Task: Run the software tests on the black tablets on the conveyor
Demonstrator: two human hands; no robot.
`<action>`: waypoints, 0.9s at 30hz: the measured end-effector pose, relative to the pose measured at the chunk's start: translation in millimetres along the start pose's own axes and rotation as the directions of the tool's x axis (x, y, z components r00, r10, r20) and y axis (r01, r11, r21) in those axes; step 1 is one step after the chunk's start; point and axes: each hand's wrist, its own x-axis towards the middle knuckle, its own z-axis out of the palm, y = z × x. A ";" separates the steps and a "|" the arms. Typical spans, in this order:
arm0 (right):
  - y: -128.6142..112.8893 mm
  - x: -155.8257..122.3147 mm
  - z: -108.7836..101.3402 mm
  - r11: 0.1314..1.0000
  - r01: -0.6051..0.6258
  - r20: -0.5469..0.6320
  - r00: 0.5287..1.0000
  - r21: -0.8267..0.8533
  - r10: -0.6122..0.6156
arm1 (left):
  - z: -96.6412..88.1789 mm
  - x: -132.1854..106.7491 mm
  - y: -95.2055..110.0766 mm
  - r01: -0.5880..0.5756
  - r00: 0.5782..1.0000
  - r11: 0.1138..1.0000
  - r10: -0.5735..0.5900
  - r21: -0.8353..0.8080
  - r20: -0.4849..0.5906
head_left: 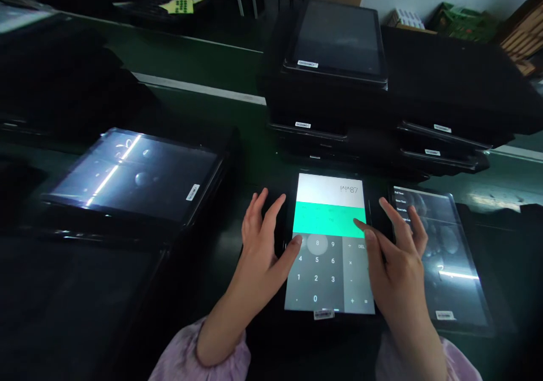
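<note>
A tablet lies in front of me with a calculator on its lit screen: a white display strip, a green band and a grey keypad. My left hand is at its left edge, fingers spread, the thumb over the upper left of the keypad near a pale circle on the 8. At the right edge is my right hand, its fingers apart. One finger reaches over the green band, and the thumb is by the DEL key. Whether that fingertip touches the glass I cannot tell. A white barcode label sits on the tablet's near edge.
To the right lies another tablet showing a text list. A tablet with a bubble picture rests at the left, among dark stacks. Behind, stacked tablets carry one with a dark screen. A green crate stands at the back right.
</note>
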 end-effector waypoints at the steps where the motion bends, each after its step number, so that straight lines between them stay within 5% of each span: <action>1: -2.4 0.3 0.7 1.000 0.022 0.020 1.000 0.003 -0.023 | 0.2 0.0 0.0 -0.003 1.000 1.000 0.003 0.004 -0.006; 5: -5.7 0.8 1.2 0.998 0.067 0.033 0.997 0.016 -0.067 | 0.4 0.3 -0.1 -0.014 1.000 1.000 0.014 0.013 -0.026; 10: 2.6 0.0 -0.1 1.000 -0.018 -0.068 0.997 0.009 0.018 | 0.6 0.3 -0.4 -0.009 0.999 1.000 0.009 0.008 -0.045; 19: -3.5 0.5 -1.3 0.998 0.050 -0.004 0.999 0.027 -0.050 | -4.9 5.2 -0.7 0.040 0.999 0.999 -0.040 -0.010 -0.017; 24: 45.1 2.9 -23.8 0.996 -0.026 -0.181 0.983 -0.083 0.010 | -23.4 15.4 5.5 0.141 0.985 0.990 -0.139 -0.010 0.099; 27: 84.0 5.7 -31.4 0.986 -0.070 -0.186 0.982 -0.152 0.041 | -29.8 30.5 6.9 0.127 0.985 0.992 -0.128 0.015 0.116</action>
